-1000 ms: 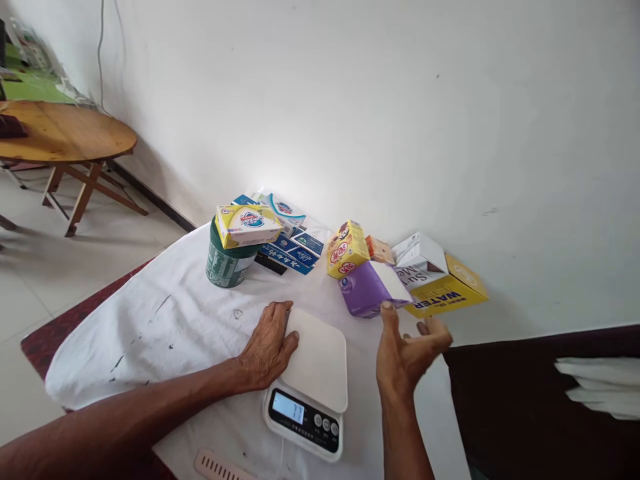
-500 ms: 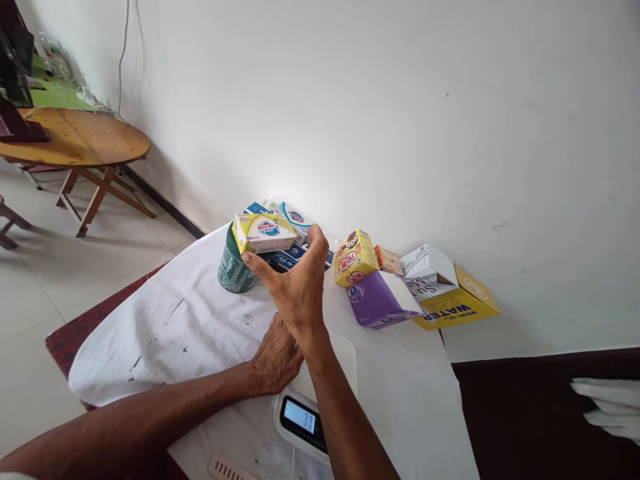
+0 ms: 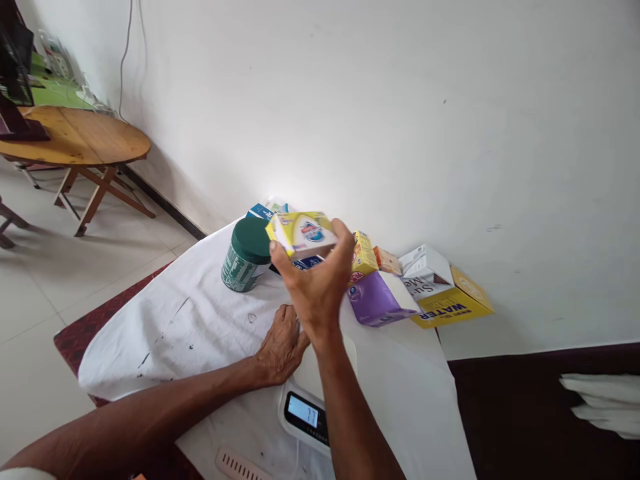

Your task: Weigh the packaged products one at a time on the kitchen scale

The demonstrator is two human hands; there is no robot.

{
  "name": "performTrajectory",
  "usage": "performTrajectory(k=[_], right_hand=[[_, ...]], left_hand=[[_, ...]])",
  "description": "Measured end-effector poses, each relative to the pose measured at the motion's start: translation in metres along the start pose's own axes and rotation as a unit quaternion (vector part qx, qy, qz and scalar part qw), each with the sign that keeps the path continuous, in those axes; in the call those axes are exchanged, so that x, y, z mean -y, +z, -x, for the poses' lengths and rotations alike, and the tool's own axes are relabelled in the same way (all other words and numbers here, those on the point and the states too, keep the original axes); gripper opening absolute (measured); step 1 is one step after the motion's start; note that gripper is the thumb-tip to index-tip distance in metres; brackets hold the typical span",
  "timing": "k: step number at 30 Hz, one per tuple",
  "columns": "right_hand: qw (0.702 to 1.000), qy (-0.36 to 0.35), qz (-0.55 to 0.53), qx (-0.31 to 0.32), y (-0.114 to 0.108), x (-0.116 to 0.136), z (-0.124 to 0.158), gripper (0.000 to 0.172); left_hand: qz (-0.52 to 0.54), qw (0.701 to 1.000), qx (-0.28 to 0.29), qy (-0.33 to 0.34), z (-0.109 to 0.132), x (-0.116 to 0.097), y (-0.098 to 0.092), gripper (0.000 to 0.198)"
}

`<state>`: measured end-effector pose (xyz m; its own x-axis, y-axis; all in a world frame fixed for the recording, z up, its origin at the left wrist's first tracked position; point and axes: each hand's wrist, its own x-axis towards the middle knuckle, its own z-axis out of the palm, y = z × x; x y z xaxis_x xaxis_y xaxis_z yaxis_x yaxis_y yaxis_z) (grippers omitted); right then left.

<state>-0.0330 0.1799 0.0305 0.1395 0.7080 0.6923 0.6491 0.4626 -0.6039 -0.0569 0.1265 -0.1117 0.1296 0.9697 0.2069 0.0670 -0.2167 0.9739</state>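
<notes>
Raised above the table, my right hand (image 3: 323,287) grips a yellow and white soap box (image 3: 303,233) between thumb and fingers. My left hand (image 3: 281,347) rests low by the edge of the kitchen scale (image 3: 306,415), its fingers curled and mostly hidden. Something greyish shows between its thumb and fingers, too small to name. The scale's display is lit, and my right forearm covers part of it. Just left of the soap box stands a green lidded canister (image 3: 245,257). Blue boxes (image 3: 260,211) lie behind, partly covered by the soap box and canister.
Right of my hand are a yellow snack box (image 3: 364,253), a purple box (image 3: 383,300) and a yellow and white carton (image 3: 450,300). A pink strip with slots (image 3: 243,465) lies at the near edge. A white wall (image 3: 400,133) rises behind the cloth-covered table (image 3: 165,333).
My right hand has carried the soap box to the right, away from over the canister, whose lid now shows. My left hand has stayed by the scale. The view has shifted slightly.
</notes>
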Motion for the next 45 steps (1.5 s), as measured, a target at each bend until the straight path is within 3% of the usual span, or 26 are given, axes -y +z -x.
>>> performTrajectory(k=[6,11,17,21,24,31,40,45], right_hand=[[0.996,0.075,0.037,0.0,-0.095,-0.024,0.043,0.089],[0.981,0.146,0.117,0.057,-0.133,-0.061,0.103,0.088],[0.971,0.114,0.165,0.134,-0.13,-0.088,0.145,0.087],[0.962,0.1,0.19,0.169,-0.134,-0.096,0.151,0.099],[0.955,0.133,0.171,0.203,-0.149,-0.095,0.147,0.104],[0.96,0.195,0.134,0.152,-0.178,-0.09,0.127,0.086],[0.947,0.17,0.146,0.232,-0.159,-0.091,0.132,0.085],[0.95,0.123,0.186,0.219,-0.152,-0.086,0.132,0.093]], left_hand=[[0.056,0.997,-0.013,-0.06,-0.005,-0.003,-0.008,0.037],[0.082,0.991,-0.032,-0.103,-0.01,0.005,-0.008,0.032],[0.088,0.989,-0.028,-0.114,-0.012,0.005,-0.009,0.036],[0.081,0.99,-0.023,-0.115,-0.01,0.002,-0.01,0.04],[0.065,0.991,-0.017,-0.117,-0.01,0.003,-0.011,0.042],[0.054,0.993,-0.001,-0.109,-0.01,0.014,-0.011,0.044],[0.05,0.991,-0.005,-0.125,-0.011,0.001,-0.011,0.044],[0.059,0.989,-0.007,-0.138,-0.012,-0.005,-0.011,0.048]])
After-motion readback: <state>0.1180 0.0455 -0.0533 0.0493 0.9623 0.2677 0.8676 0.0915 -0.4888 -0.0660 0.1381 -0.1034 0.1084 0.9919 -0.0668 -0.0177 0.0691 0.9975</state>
